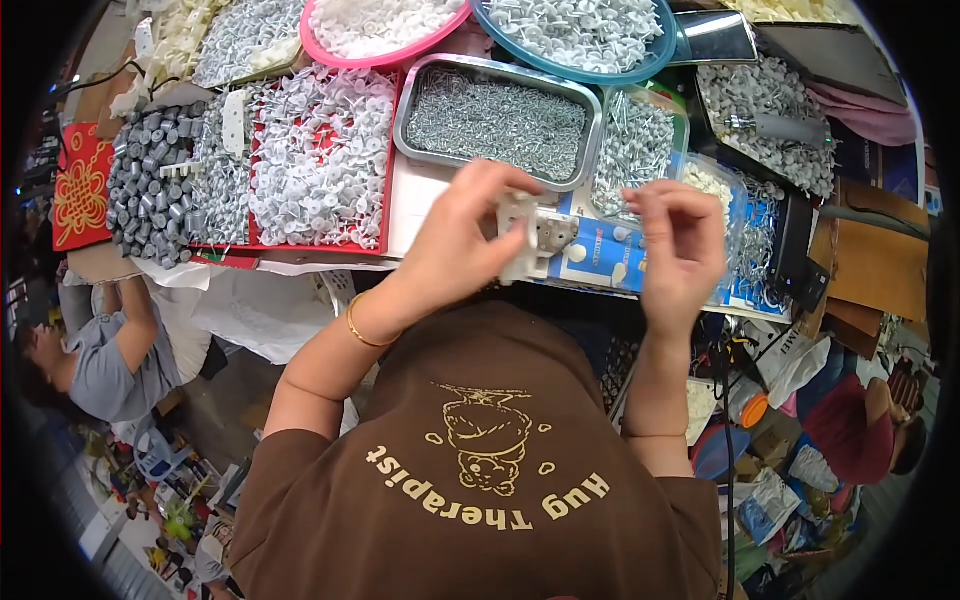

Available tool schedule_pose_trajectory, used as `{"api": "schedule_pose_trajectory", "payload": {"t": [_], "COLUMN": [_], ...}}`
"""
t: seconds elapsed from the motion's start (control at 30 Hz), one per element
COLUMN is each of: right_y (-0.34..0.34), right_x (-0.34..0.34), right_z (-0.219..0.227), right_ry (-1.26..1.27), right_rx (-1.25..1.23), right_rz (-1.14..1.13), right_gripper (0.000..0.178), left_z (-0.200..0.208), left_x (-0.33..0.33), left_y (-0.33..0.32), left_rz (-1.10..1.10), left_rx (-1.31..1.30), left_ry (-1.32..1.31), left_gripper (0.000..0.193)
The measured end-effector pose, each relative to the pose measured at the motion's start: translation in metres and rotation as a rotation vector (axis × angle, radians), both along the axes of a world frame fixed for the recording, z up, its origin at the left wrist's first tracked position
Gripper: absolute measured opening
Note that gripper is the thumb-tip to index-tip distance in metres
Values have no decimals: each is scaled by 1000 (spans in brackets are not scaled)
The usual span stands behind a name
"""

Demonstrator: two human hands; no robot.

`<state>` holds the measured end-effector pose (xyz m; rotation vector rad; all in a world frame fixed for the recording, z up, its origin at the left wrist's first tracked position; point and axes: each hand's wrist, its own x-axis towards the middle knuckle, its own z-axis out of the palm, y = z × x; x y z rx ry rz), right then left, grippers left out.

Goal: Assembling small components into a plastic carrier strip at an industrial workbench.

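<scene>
My left hand [475, 230] grips a white plastic piece [518, 238] between thumb and fingers at the bench's front edge. Right beside that piece is a small greyish block with holes [556, 234], above a blue printed sheet [590, 262]. My right hand [682, 240] is raised to the right, thumb and fingertips pinched together. Something tiny seems to be at its fingertips [633, 203], too small to name. Behind my hands stands a metal tray [592, 130] full of small screws, with a clear plastic tub [683, 130] of longer metal parts next to it.
A red box [384, 205] of white nail-like parts and a pile of grey cylinders [150, 190] lie left. Pink [310, 45] and teal [575, 75] basins stand behind. A black box [715, 125] of parts is right. Another person [125, 350] sits at far left.
</scene>
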<state>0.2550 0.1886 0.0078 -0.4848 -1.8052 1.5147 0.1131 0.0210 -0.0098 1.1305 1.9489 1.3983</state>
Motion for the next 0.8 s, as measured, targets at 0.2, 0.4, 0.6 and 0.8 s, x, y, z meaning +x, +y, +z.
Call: {"api": "schedule_pose_trajectory", "payload": {"t": [0.2, 0.4, 0.6, 0.8], "right_y": [11, 2, -1, -4], "right_x": [9, 14, 13, 16], "right_z": [-19, -35, -38, -22], "right_ry": [-50, -85, -112, -291], "right_rx": [-247, -413, -343, 239], "right_rz": [101, 148, 109, 294], "right_gripper": [10, 13, 12, 10], "left_z": [-17, -26, -30, -25], "left_x": [3, 12, 16, 8], "left_y": [0, 0, 2, 2], "left_rz": [201, 170, 167, 75], "left_rx": [-3, -114, -181, -168], "left_ry": [127, 276, 266, 324], "left_gripper": [17, 12, 11, 11]}}
